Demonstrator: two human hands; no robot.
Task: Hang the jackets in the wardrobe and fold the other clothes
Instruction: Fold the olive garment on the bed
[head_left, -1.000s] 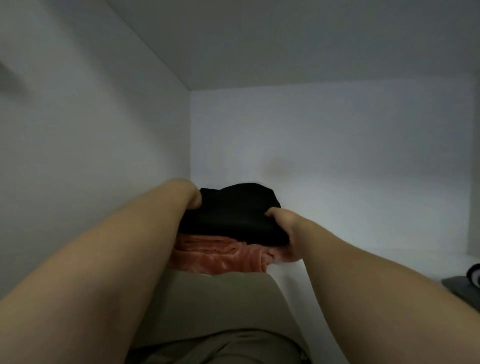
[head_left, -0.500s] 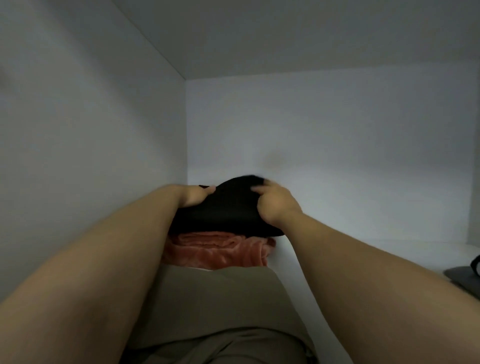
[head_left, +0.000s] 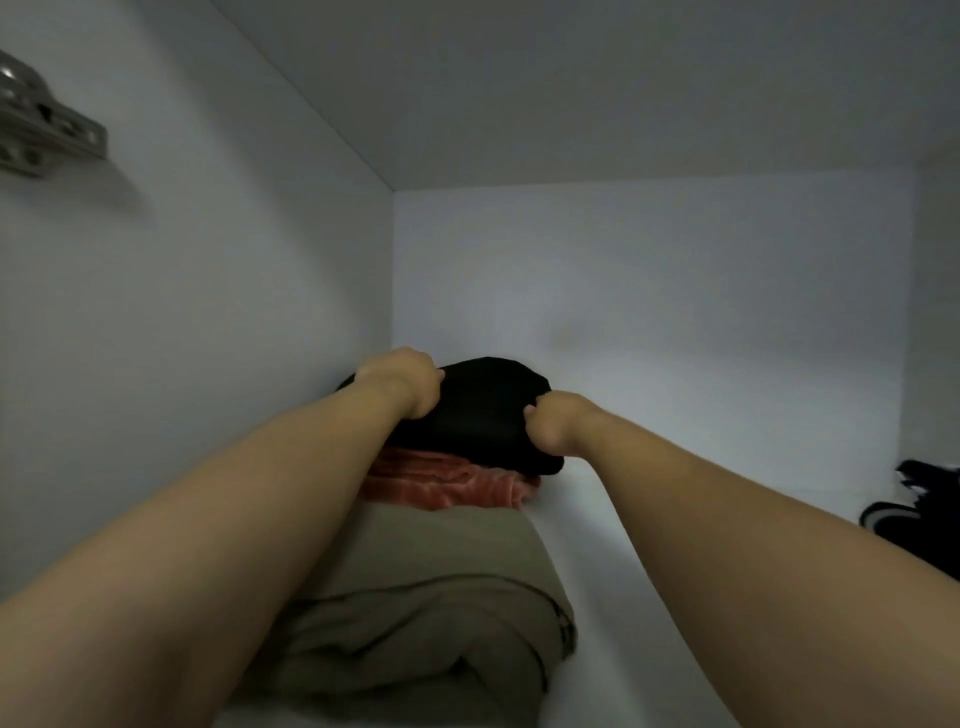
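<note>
no text, label, brand or number can be read anywhere — the folded clothes, the white wardrobe walls and the metal hinge (head_left: 49, 127) show no legible marking, and the dark item (head_left: 930, 512) at far right is too blurred to tell.

— Where does everything sit on the wardrobe shelf (head_left: 597, 519)?
— Three folded things lie in a row along the left wall (head_left: 208, 322). Nearest the camera is a bulky folded garment (head_left: 415, 613); behind it, a plush folded cloth (head_left: 457, 480); on top of that and deepest in, a rounded bundle (head_left: 488, 410) near the back wall (head_left: 675, 312).
— And the hands?
— Both reach in over the near garment. The left hand (head_left: 402, 382) rests on the bundle's upper left side; the right hand (head_left: 553, 421) meets its right edge.
— Anything else?
— A hinge plate (head_left: 47, 124) is fixed high on the left wall. Well apart, at the right edge, lies another item (head_left: 919, 501).
</note>
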